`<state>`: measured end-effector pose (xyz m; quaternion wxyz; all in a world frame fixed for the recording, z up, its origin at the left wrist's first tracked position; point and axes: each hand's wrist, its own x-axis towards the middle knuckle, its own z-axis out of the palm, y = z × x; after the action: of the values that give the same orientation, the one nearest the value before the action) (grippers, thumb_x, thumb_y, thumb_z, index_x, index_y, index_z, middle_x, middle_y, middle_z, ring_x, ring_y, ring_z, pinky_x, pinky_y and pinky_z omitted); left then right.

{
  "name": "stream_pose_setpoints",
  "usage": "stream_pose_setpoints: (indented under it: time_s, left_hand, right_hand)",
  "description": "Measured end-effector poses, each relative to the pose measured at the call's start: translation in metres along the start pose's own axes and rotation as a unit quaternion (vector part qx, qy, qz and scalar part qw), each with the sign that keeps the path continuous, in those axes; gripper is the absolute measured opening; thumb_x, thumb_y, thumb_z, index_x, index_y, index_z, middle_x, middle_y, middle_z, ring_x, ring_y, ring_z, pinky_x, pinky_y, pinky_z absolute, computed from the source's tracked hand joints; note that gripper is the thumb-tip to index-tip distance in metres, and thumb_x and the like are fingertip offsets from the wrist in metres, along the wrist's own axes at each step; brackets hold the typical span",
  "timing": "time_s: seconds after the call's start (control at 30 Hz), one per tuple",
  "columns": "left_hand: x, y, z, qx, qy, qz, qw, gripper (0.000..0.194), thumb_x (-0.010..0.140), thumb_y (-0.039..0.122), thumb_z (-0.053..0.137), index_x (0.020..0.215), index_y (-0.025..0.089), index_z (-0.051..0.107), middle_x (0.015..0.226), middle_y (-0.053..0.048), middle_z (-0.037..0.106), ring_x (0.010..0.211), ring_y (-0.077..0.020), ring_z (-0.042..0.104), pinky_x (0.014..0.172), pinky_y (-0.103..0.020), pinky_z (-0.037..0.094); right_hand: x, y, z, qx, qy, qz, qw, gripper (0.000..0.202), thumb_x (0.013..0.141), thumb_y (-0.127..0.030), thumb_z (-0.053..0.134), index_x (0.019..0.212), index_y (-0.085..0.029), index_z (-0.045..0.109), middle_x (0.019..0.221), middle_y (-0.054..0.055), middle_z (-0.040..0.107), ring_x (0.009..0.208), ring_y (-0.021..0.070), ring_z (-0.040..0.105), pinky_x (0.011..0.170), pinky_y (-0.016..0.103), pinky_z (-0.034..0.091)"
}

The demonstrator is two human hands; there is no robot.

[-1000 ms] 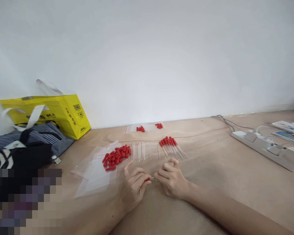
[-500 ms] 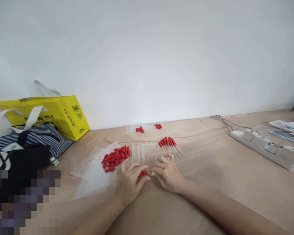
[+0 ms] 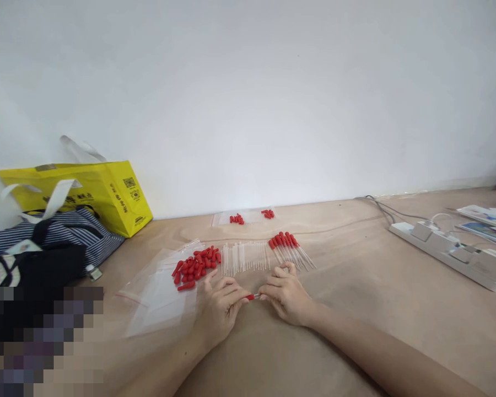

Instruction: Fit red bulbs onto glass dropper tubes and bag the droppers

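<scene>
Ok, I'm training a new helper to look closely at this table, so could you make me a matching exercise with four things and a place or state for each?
Things
1. Loose red rubber bulbs
2. Bare clear tubes
3. Bulb-topped droppers
4. White power strip

Places and states
A. Fanned out just beyond the right hand, red ends pointing toward the wall
B. At the far right of the view, with white plugs in it
C. In a heap overlapping clear plastic bags
D. Side by side in a row, with no red on them

Pairs: 1-C, 2-D, 3-A, 4-B
</scene>
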<state>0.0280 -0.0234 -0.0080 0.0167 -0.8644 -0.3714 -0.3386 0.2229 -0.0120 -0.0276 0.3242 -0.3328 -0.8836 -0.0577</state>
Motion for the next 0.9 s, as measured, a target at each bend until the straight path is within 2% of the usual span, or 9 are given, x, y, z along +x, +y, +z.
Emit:
stream_pose_setpoints:
  time_s: [0.13,0.2,0.27,0.3,0.4,0.47,0.53,0.7,0.9]
  left_hand:
    - [-0.001,-0.008,-0.002,-0.004,-0.079,-0.002,0.997,0.018,0.082,0.02,0.048,0.079,0.028,0.063,0.067,0.005,0.066,0.073,-0.0142,0.057,0.094,-0.047,0.017]
    - [-0.001,-0.012,-0.002,0.0,-0.093,-0.017,0.996,0.016,0.082,0.024,0.048,0.083,0.029,0.063,0.074,0.004,0.067,0.077,-0.0154,0.057,0.094,-0.047,0.02]
    - [0.0,-0.016,-0.002,0.017,-0.073,-0.048,0.996,0.017,0.079,0.032,0.051,0.093,0.029,0.061,0.087,0.001,0.067,0.085,-0.0184,0.056,0.092,-0.047,0.023]
    - [0.0,-0.018,-0.001,0.031,-0.052,-0.068,0.996,0.023,0.077,0.035,0.054,0.099,0.028,0.058,0.094,-0.001,0.066,0.09,-0.0204,0.055,0.09,-0.046,0.026]
    - [-0.001,-0.027,0.001,0.078,0.023,-0.133,0.988,0.038,0.07,0.038,0.059,0.106,0.025,0.055,0.101,-0.006,0.062,0.096,-0.0252,0.052,0.086,-0.046,0.03]
    - [-0.002,-0.032,0.003,0.098,0.053,-0.16,0.981,0.033,0.07,0.034,0.058,0.101,0.025,0.057,0.098,-0.006,0.063,0.095,-0.026,0.052,0.084,-0.046,0.03]
    - [-0.002,-0.035,0.003,0.107,0.059,-0.167,0.978,0.025,0.071,0.032,0.057,0.095,0.025,0.059,0.096,-0.005,0.063,0.094,-0.0259,0.052,0.084,-0.046,0.03]
    - [-0.002,-0.033,0.002,0.105,0.034,-0.157,0.981,0.016,0.072,0.029,0.056,0.087,0.026,0.061,0.094,-0.004,0.063,0.094,-0.0253,0.052,0.086,-0.049,0.026]
    - [-0.003,-0.032,0.002,0.103,0.035,-0.152,0.982,0.01,0.072,0.027,0.056,0.08,0.026,0.062,0.091,-0.004,0.063,0.091,-0.025,0.052,0.085,-0.05,0.024]
  right_hand:
    - [0.0,0.001,-0.002,-0.007,-0.019,-0.005,1.0,0.014,0.083,-0.028,0.049,0.08,-0.023,0.062,0.068,-0.001,0.058,0.073,0.0131,0.041,0.074,0.034,0.017]
    - [0.0,0.0,-0.004,-0.013,-0.03,0.008,0.999,0.013,0.082,-0.029,0.05,0.08,-0.023,0.062,0.07,-0.001,0.059,0.073,0.0134,0.042,0.071,0.033,0.017]
    - [0.001,0.002,-0.006,-0.025,-0.032,0.046,0.998,0.014,0.083,-0.026,0.049,0.079,-0.023,0.062,0.07,-0.001,0.06,0.074,0.0139,0.043,0.067,0.031,0.017]
    - [0.002,0.005,-0.006,-0.035,-0.025,0.081,0.996,0.014,0.083,-0.024,0.048,0.08,-0.023,0.062,0.071,-0.001,0.061,0.074,0.0143,0.044,0.066,0.031,0.017]
    - [0.01,0.017,-0.003,-0.088,0.013,0.23,0.969,0.015,0.082,-0.021,0.045,0.087,-0.022,0.06,0.074,0.001,0.063,0.075,0.0159,0.049,0.065,0.029,0.018]
    - [0.019,0.026,0.001,-0.126,0.023,0.312,0.941,0.017,0.08,-0.02,0.044,0.09,-0.019,0.057,0.073,0.002,0.064,0.075,0.0174,0.051,0.066,0.03,0.018]
    - [0.028,0.034,0.005,-0.153,0.013,0.36,0.92,0.017,0.077,-0.018,0.044,0.089,-0.017,0.056,0.072,0.004,0.064,0.075,0.0191,0.053,0.067,0.03,0.019]
    - [0.044,0.042,0.012,-0.182,-0.023,0.422,0.888,0.018,0.075,-0.017,0.042,0.088,-0.014,0.054,0.081,0.01,0.064,0.083,0.0231,0.055,0.072,0.034,0.021]
    - [0.045,0.042,0.012,-0.187,-0.056,0.417,0.888,0.022,0.079,-0.02,0.038,0.083,-0.016,0.06,0.087,0.012,0.064,0.089,0.0242,0.054,0.076,0.037,0.022]
